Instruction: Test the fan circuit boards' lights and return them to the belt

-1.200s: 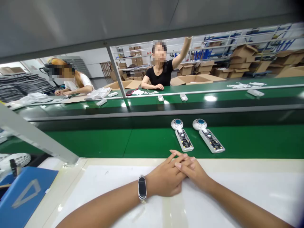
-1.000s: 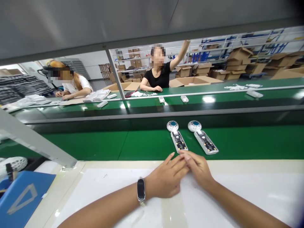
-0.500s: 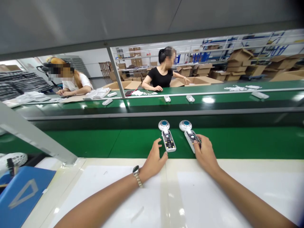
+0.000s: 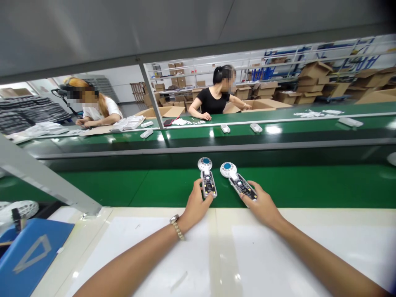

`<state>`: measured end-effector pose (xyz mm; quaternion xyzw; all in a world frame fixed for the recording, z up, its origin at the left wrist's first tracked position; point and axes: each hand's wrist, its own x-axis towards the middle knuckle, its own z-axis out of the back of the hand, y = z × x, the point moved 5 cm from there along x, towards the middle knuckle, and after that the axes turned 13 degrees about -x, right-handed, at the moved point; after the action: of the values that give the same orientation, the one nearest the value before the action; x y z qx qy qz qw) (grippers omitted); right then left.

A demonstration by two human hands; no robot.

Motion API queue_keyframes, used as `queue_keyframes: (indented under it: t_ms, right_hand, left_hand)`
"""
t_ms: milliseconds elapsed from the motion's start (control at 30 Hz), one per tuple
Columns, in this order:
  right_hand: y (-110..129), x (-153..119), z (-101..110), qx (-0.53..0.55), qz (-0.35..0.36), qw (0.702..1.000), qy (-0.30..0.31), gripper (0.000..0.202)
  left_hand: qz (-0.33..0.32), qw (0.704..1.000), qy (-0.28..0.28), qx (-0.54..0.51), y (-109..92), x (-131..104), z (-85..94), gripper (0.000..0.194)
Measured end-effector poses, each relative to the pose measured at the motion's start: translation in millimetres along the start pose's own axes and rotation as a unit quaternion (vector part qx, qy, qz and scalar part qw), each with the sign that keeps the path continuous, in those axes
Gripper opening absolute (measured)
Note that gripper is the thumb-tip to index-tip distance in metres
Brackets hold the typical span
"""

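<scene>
I have my left hand [image 4: 197, 209] and right hand [image 4: 264, 207] apart, each pinching the near end of a white gadget between thumb and fingers. The left gadget [image 4: 208, 183] points ahead of the left hand, and the right gadget [image 4: 242, 186] leans left from the right hand, so their round heads come near each other. Both are over the green belt [image 4: 324, 187], just past the far edge of the table [image 4: 148, 255]. The gap between my hands is small, but the belt runs wide to both sides of them. Past the gadgets, a long grey rail [image 4: 278, 144] makes an edge. Well left of my left hand, a slanted post [image 4: 46, 177] and a blue thing [image 4: 58, 231] take up room.
</scene>
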<state>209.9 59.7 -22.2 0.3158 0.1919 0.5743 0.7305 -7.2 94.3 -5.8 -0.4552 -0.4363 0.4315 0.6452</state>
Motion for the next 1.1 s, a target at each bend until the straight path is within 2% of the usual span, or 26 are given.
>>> queue_keyframes:
  t_ms: [100,200,267,300,367,433,567,633,767,900,1000,1100]
  right_hand:
    - [-1,-4,-3,0.171,-0.055,0.983,0.036,0.045]
    - [8,-7,-6,0.374,-0.073,0.921,0.084,0.04]
    - [16,-10,-6,0.454,-0.055,0.883,0.104,0.036]
    - [19,-12,-6,0.47,-0.052,0.874,0.116,0.037]
    - [24,-16,-7,0.469,-0.054,0.87,0.142,0.041]
    - [28,-22,-8,0.462,-0.053,0.87,0.164,0.044]
    - [36,-33,-12,0.459,-0.027,0.865,0.202,0.048]
    - [39,-37,-16,0.454,-0.015,0.865,0.212,0.044]
    - [39,-41,-22,0.467,-0.055,0.859,0.201,0.031]
    - [38,-39,-21,0.453,-0.089,0.871,0.17,0.036]
    - [38,-37,-20,0.445,-0.093,0.874,0.169,0.044]
    - [37,-36,-20,0.453,-0.091,0.87,0.175,0.041]
  left_hand:
    - [0.031,0.997,-0.039,-0.056,9,10,9.0,0.045]
    - [0.079,0.984,-0.101,-0.12,25,23,22.7,0.051]
    - [0.094,0.976,-0.128,-0.148,31,30,30.7,0.058]
    - [0.099,0.973,-0.133,-0.162,33,32,33.3,0.061]
    - [0.116,0.962,-0.133,-0.207,33,33,35.5,0.065]
    - [0.136,0.948,-0.111,-0.267,28,31,32.2,0.059]
    - [0.172,0.909,-0.006,-0.38,11,22,13.0,0.032]
    - [0.19,0.891,0.041,-0.411,4,16,4.0,0.026]
    - [0.218,0.861,0.102,-0.447,-3,4,-8.1,0.035]
    - [0.243,0.826,0.159,-0.484,-7,-7,-20.8,0.04]
    - [0.263,0.82,0.164,-0.481,-5,-11,-27.0,0.035]
    - [0.269,0.831,0.124,-0.471,0,-10,-26.8,0.033]
